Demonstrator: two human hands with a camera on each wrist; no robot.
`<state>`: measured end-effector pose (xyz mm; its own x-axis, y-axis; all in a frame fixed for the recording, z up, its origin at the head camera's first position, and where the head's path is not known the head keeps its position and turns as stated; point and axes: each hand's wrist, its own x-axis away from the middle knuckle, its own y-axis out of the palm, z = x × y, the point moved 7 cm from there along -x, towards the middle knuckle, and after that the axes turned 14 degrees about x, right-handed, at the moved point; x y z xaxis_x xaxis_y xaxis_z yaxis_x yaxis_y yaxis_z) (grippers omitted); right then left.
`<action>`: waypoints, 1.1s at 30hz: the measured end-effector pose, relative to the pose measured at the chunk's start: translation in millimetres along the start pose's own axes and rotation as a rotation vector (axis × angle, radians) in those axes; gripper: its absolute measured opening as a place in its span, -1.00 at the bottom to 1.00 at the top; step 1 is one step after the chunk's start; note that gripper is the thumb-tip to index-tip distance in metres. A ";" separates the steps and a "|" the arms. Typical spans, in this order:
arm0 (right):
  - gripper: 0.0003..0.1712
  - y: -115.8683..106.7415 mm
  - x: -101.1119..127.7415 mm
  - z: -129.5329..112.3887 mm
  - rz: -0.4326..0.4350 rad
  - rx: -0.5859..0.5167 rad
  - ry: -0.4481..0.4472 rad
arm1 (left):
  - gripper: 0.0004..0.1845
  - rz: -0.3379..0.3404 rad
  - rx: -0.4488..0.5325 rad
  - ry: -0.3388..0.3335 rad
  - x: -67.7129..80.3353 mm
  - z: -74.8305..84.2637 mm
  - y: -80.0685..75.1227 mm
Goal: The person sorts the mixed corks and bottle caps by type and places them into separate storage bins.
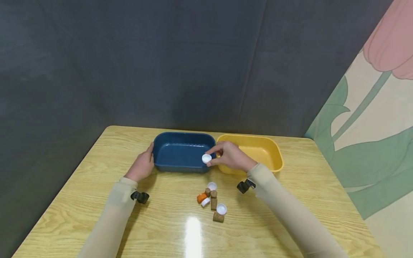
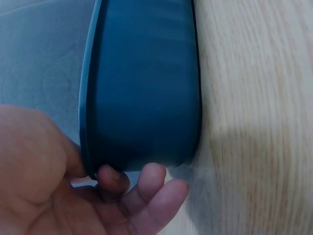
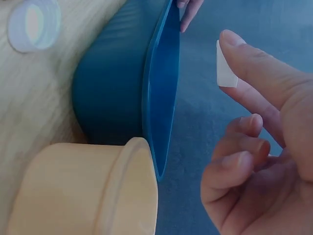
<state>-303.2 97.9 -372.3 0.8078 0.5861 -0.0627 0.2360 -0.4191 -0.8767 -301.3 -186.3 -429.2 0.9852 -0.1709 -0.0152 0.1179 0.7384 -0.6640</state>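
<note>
A dark blue tub (image 1: 180, 151) and a yellow tub (image 1: 258, 150) stand side by side at the back of the table. My left hand (image 1: 141, 165) grips the blue tub's (image 2: 142, 88) left end, thumb over the rim and fingers (image 2: 161, 196) against the wall. My right hand (image 1: 229, 156) pinches a white bottle cap (image 1: 206, 158) between thumb and forefinger, held above the blue tub's right front corner. In the right wrist view the white cap (image 3: 225, 68) shows edge-on behind a fingertip (image 3: 239, 51), over the blue tub (image 3: 156, 93).
On the wooden table (image 1: 96, 200) in front of the tubs lies a small heap: white caps (image 1: 221, 208), an orange cap (image 1: 201, 197) and brown corks (image 1: 214, 203). A dark wall stands behind the table; a flowered wall is on the right.
</note>
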 end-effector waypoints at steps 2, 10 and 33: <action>-0.66 0.6 -6.8 -1.1 -0.013 0.025 -0.005 | -0.42 0.002 0.002 0.002 0.0 -0.2 -0.1; -0.68 4.2 -36.5 -7.7 -0.065 0.062 -0.038 | -0.42 0.003 -0.005 0.003 -1.3 -1.8 0.9; -0.71 30.9 -96.4 6.7 -0.161 0.174 0.113 | -0.41 -0.006 -0.017 -0.003 1.3 3.3 -0.4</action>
<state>-377.4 33.1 -396.5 0.8248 0.5504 0.1295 0.2779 -0.1951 -0.9406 -299.7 -184.7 -426.4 0.9848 -0.1736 -0.0085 0.1221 0.7261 -0.6767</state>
